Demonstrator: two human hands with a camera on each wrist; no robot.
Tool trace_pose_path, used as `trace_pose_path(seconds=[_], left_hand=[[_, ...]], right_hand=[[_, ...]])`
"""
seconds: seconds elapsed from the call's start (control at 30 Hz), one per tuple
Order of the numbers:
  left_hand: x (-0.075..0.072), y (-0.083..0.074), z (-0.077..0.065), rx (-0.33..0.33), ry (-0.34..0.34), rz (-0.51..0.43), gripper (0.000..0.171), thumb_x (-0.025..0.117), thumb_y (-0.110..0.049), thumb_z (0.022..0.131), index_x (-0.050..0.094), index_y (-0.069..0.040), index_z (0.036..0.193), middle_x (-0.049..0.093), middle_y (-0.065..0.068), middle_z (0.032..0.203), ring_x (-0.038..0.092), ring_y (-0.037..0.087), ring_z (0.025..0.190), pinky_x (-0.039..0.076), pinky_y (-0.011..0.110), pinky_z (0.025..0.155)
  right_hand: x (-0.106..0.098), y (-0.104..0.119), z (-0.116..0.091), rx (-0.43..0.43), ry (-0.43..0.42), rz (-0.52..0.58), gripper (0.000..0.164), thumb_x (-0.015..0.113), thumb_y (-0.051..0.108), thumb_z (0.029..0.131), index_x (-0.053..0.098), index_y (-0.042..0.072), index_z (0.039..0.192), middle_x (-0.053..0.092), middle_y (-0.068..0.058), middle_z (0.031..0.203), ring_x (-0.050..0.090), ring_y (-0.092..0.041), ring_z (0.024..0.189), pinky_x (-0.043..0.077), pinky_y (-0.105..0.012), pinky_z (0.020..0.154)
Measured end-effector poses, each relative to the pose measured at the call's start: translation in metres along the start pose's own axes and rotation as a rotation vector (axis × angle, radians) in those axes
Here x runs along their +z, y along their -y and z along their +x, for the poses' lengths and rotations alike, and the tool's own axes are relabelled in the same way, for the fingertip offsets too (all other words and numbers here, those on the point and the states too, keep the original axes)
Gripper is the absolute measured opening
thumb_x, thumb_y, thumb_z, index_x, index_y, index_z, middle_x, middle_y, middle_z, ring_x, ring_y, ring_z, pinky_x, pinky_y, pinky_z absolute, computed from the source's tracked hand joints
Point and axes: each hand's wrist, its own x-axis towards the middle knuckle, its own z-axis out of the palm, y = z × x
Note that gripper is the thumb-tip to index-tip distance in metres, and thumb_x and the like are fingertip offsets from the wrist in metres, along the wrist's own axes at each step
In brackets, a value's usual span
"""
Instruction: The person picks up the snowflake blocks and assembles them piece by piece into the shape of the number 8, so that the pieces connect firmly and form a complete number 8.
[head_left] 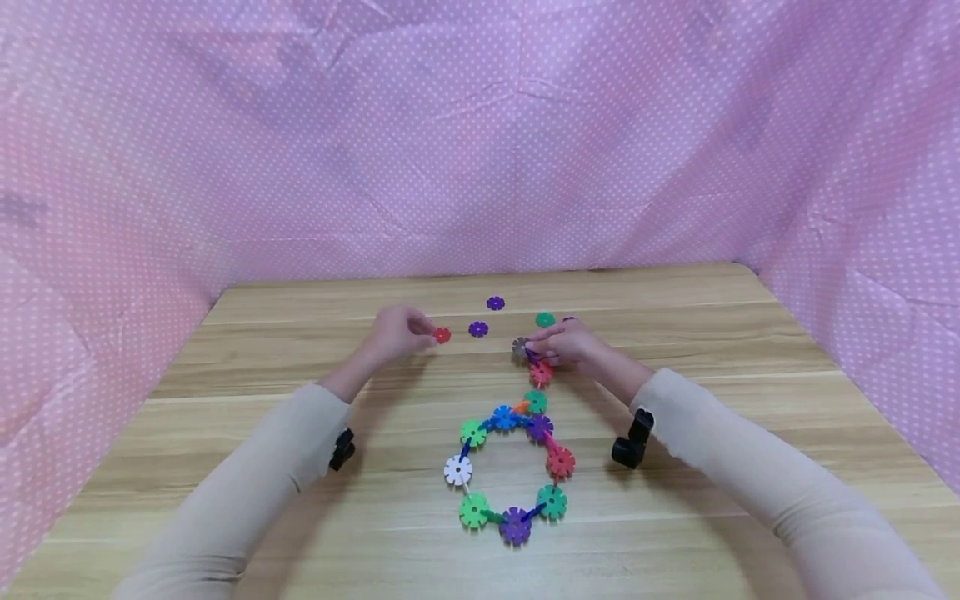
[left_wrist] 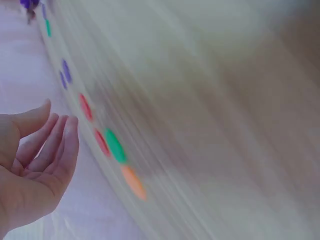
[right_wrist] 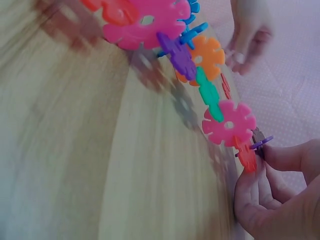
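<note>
My right hand [head_left: 567, 343] pinches the far end of a chain of slotted plastic snowflake discs. In the right wrist view its fingertips are at a purple disc [right_wrist: 261, 143], a red disc [right_wrist: 246, 156] and a dark greyish disc [right_wrist: 257, 136]. The chain runs back toward me into a closed ring of multicoloured discs, including a white disc [head_left: 458, 471]. At the far left, my left hand [head_left: 401, 333] has its fingertips right at a loose red disc [head_left: 442, 335]. From the left wrist, that hand [left_wrist: 42, 165] shows relaxed fingers with nothing between them.
Loose purple discs [head_left: 478, 329] and a green disc [head_left: 545, 319] lie on the wooden table [head_left: 300, 533] between and beyond the hands. A green disc [left_wrist: 116, 145] and an orange disc [left_wrist: 133, 182] show in the left wrist view. Pink dotted cloth [head_left: 480, 150] hangs behind.
</note>
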Motion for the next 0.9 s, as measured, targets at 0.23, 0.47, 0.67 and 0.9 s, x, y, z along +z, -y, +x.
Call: trace_pose_path(seconds=[0.23, 0.47, 0.67, 0.9], left_hand=[[-0.010, 0.022, -0.012, 0.025, 0.038, 0.213, 0.023, 0.072, -0.003, 0.082, 0.070, 0.003, 0.104, 0.071, 0.019, 0.103, 0.064, 0.028, 0.094, 0.056, 0.039, 0.086], [-0.009, 0.029, -0.015, 0.046, 0.039, 0.282, 0.025, 0.071, 0.000, 0.081, 0.069, 0.004, 0.106, 0.070, 0.020, 0.107, 0.063, 0.029, 0.098, 0.055, 0.043, 0.092], [-0.008, 0.030, -0.014, 0.050, 0.012, 0.289, 0.021, 0.069, 0.002, 0.082, 0.069, 0.004, 0.103, 0.070, 0.020, 0.105, 0.062, 0.027, 0.095, 0.055, 0.044, 0.091], [-0.006, 0.030, -0.013, 0.025, 0.008, 0.270, 0.028, 0.075, -0.005, 0.080, 0.068, 0.003, 0.106, 0.070, 0.018, 0.102, 0.062, 0.026, 0.093, 0.056, 0.039, 0.085]], right_hand=[[-0.001, 0.000, -0.001, 0.001, 0.008, 0.017, 0.038, 0.064, 0.011, 0.092, 0.059, -0.002, 0.127, 0.069, -0.009, 0.118, 0.063, -0.002, 0.075, 0.058, -0.021, 0.081], [0.000, 0.001, -0.002, -0.001, 0.009, 0.008, 0.038, 0.066, 0.012, 0.091, 0.059, -0.001, 0.126, 0.071, -0.003, 0.104, 0.063, -0.003, 0.076, 0.058, -0.022, 0.082], [0.000, 0.000, 0.001, -0.004, 0.013, 0.016, 0.037, 0.065, 0.010, 0.091, 0.059, -0.003, 0.125, 0.070, -0.004, 0.107, 0.063, -0.003, 0.077, 0.058, -0.023, 0.084], [0.001, 0.000, 0.000, -0.011, 0.016, 0.016, 0.037, 0.064, 0.007, 0.091, 0.058, -0.004, 0.126, 0.062, -0.016, 0.130, 0.063, -0.002, 0.078, 0.056, -0.030, 0.094]])
